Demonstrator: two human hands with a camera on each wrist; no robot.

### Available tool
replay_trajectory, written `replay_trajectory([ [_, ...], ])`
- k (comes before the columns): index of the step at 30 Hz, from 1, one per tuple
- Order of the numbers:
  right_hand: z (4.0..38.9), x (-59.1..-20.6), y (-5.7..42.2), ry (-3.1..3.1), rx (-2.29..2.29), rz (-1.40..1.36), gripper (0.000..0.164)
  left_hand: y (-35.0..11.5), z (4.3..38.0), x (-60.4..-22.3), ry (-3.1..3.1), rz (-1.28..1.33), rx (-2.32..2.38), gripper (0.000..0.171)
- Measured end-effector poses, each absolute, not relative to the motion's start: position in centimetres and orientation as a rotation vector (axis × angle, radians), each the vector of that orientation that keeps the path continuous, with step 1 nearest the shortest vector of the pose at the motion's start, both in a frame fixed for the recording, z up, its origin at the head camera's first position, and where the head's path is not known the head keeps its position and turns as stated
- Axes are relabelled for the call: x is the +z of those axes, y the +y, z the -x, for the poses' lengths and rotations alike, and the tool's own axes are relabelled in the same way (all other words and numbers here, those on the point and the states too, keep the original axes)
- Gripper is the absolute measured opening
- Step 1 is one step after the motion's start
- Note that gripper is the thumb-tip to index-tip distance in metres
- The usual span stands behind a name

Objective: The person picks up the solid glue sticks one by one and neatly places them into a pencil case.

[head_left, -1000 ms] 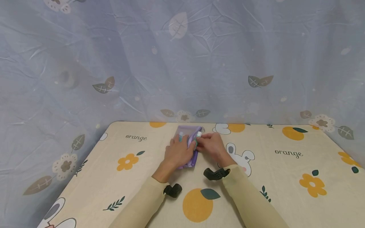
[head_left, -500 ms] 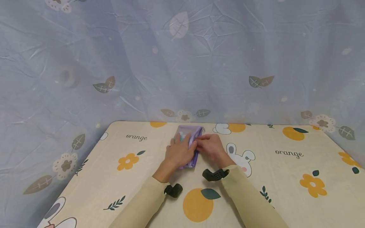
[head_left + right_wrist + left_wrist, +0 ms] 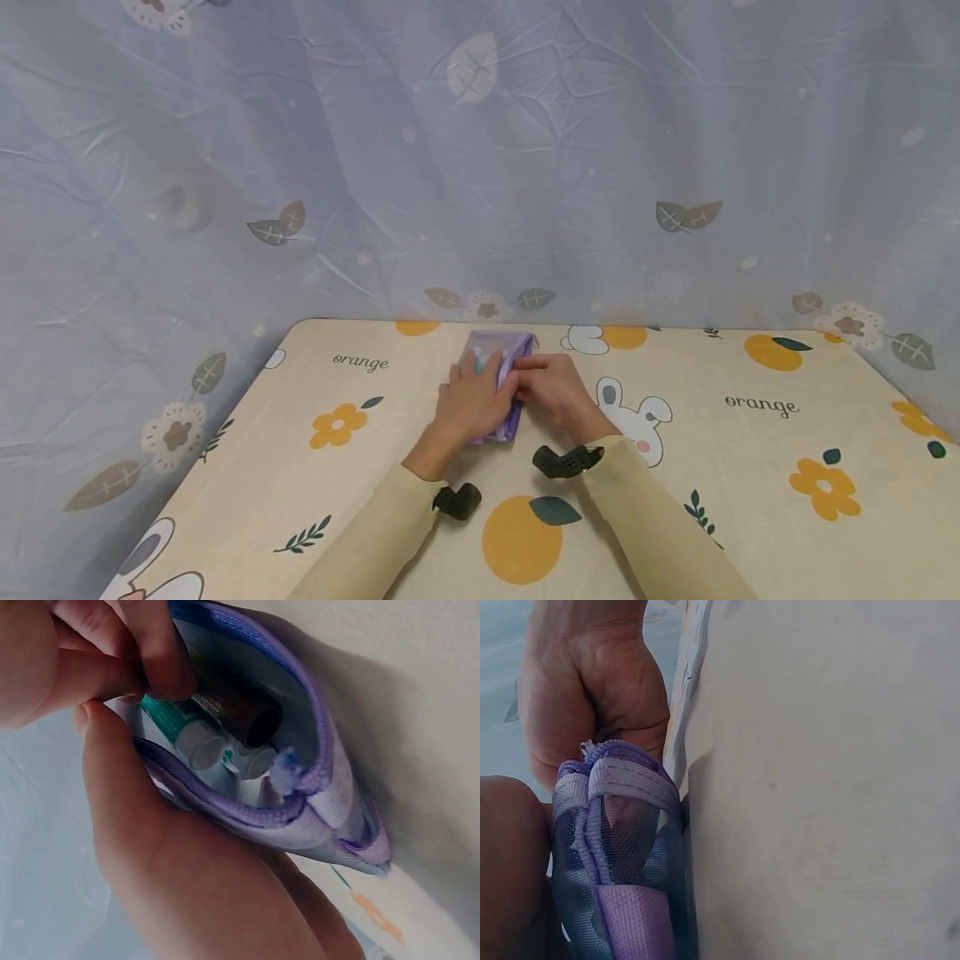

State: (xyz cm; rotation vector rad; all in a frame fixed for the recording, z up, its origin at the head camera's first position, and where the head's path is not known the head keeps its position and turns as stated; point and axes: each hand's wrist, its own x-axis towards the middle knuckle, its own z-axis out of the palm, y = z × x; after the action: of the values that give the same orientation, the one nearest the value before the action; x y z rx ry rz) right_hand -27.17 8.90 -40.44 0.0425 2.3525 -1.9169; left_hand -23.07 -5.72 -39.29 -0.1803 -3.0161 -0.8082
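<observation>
A purple mesh zip pouch [image 3: 501, 342] lies on the table, its zipped mouth parted along the right side. Over its top rests my left hand [image 3: 468, 404], fingers spread and fairly straight, thumb by the mouth's rim. My right hand [image 3: 557, 387] reaches into the mouth with bent fingers. In the right wrist view those fingertips pinch the end of a green tube [image 3: 174, 720] with a white cap. Beside it inside the pouch are a dark brown tube [image 3: 244, 712] and another white-capped tube [image 3: 253, 760]. The left fingertips' undersides are hidden.
A cream cloth printed with oranges, flowers and rabbits covers the table [image 3: 420, 550]. Behind and to the left hangs a blue-grey patterned curtain [image 3: 375, 167]. Dark camera mounts, one left [image 3: 459, 502] and one right [image 3: 567, 461], sit at the wrists near the tabletop.
The green tube's white cap, visible at the pouch's rim a second ago, has gone inside the mouth. My right hand has shifted only slightly; the left hand stays on the pouch.
</observation>
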Motion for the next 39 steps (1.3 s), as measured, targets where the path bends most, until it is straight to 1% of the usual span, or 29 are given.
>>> replay_trajectory([
  [12,27.19,-40.52,9.28,2.354,-1.873,0.034,0.029,-5.68,23.04,-39.29,-3.022,0.185,-0.811,0.069],
  [23,27.3,-40.24,9.36,2.395,-1.856,0.019,0.029,-5.68,23.08,-39.32,-3.022,0.177,-0.82,0.07],
  [31,27.34,-40.37,9.55,2.425,-1.834,-0.061,0.028,-5.69,23.15,-39.51,-3.012,0.192,-0.831,0.07],
  [39,27.41,-40.2,9.85,2.385,-1.903,-0.133,0.023,-5.68,22.99,-39.33,-3.012,0.196,-0.832,0.07],
])
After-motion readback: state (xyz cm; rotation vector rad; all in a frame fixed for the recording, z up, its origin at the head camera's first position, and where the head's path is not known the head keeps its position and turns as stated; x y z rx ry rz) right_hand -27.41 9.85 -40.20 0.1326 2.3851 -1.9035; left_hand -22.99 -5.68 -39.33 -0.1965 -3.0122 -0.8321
